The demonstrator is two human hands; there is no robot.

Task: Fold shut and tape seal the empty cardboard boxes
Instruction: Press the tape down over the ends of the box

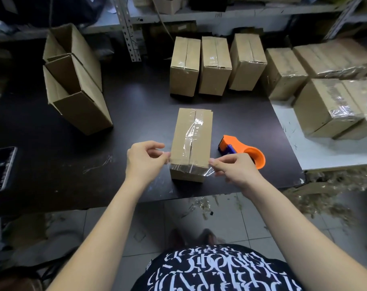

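On my feed both forearms are reaching forward and slightly inward over the near edge of the bench, wrists level. The left hand is curling its thumb and fingertips together, pinching the left end of a clear tape strip. The right hand is doing the same at the strip's right end, knuckles turned up towards me.

The box is lying between the two hands, close to the bench's near edge, its long side running away from me and its flaps folded shut. The tape strip is stretching across the box's near end, wrapping over the top edge, with the hands just outside the two near corners. A seam tape is running lengthwise down the top.

An orange tape dispenser is sitting just right of the box, behind the right hand. Sealed boxes are standing along the far edge, open boxes are leaning at the far left, and a phone is lying at the left edge.
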